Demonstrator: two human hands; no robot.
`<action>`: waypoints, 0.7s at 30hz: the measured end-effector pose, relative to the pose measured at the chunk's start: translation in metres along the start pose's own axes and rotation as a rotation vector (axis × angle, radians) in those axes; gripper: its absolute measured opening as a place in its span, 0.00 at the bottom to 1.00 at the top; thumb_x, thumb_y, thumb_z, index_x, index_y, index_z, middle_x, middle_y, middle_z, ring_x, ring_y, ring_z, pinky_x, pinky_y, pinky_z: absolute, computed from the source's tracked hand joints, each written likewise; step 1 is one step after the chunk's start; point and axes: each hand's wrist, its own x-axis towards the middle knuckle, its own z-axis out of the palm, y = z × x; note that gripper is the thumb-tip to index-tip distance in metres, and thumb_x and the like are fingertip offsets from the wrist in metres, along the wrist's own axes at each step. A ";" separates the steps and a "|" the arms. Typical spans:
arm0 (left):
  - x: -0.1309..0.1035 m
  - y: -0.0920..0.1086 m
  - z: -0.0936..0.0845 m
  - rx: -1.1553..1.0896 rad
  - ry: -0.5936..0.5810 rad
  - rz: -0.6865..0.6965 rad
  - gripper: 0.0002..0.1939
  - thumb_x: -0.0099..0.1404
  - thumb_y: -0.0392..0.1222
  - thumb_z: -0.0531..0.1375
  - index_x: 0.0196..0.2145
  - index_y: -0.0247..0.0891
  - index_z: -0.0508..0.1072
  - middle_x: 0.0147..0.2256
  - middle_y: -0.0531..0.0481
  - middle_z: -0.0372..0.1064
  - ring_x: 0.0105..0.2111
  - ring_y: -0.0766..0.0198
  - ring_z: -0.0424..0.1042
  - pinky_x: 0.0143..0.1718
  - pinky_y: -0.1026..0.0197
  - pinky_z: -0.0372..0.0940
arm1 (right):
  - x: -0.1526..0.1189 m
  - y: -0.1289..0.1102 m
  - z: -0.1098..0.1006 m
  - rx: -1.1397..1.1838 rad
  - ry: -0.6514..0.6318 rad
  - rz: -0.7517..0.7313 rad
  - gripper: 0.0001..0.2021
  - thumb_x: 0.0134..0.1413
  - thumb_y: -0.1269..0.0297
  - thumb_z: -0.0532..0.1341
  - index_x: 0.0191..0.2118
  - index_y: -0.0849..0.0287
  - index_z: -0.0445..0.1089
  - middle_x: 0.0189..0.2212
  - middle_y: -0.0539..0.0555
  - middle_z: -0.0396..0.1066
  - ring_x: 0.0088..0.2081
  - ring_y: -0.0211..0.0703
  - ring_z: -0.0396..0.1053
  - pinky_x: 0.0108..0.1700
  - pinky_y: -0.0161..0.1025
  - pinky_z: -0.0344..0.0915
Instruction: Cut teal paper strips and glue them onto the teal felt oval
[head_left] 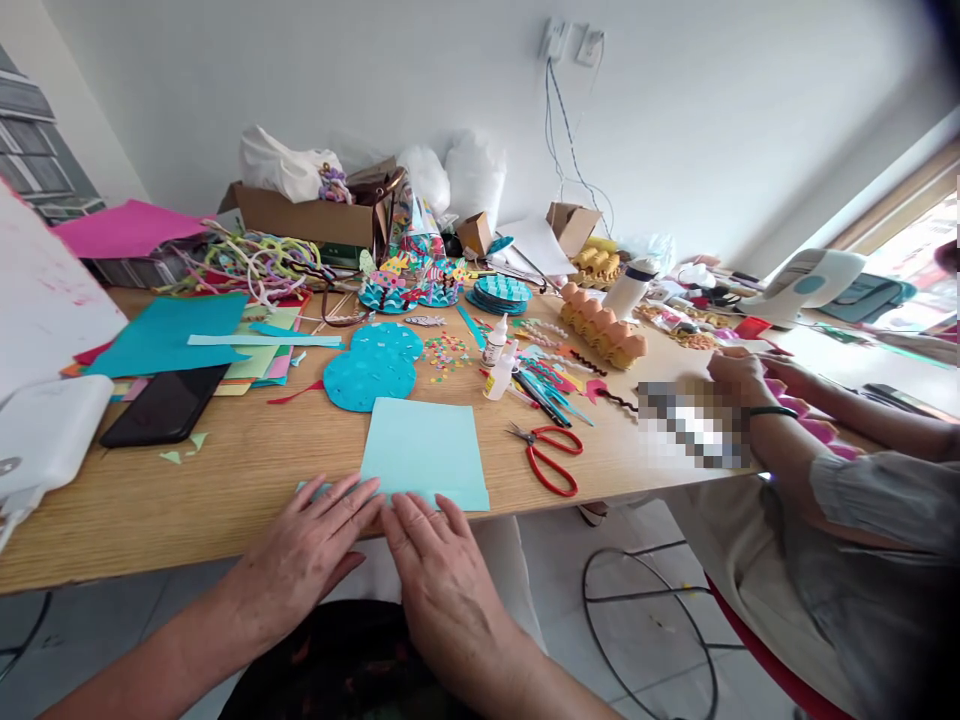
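"So, what did each grip do?"

"The left grip (pixel 307 545) was open, with its fingers laid flat over the near edge of the pale blue paper (pixel 427 450). The right grip (pixel 446 570) was just beside it, with its fingers down on the same edge. Its thumb was hidden, so I could not tell if it pinched."

"Where was the paper?"

"It lay flat at the near edge of the desk (pixel 247 500). A bit of pale blue (pixel 311 488) poked out by the left fingers. I could not tell if it was a fold or a loose strip."

"Which step was it?"

"It looked like lining up or pressing that edge. To me, the next move called for a straight edge, with soft, even pushing so the paper did not slip or crease."

"What was around it?"

"Red scissors (pixel 531 438) lay to the right, not touching the paper. A big blue shape (pixel 369 385) lay just past it, and a glue bottle (pixel 500 375) stood a bit farther off. The black phone (pixel 161 408) was on the left. Far to the right, another person's hand (pixel 735 370) was busy."
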 end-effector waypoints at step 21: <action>-0.016 0.001 0.001 0.075 0.009 -0.043 0.18 0.67 0.40 0.47 0.53 0.39 0.65 0.52 0.45 0.65 0.51 0.53 0.63 0.52 0.49 0.54 | -0.026 0.040 -0.016 -0.020 0.023 0.199 0.23 0.52 0.76 0.50 0.55 0.60 0.60 0.55 0.60 0.60 0.55 0.48 0.57 0.56 0.52 0.51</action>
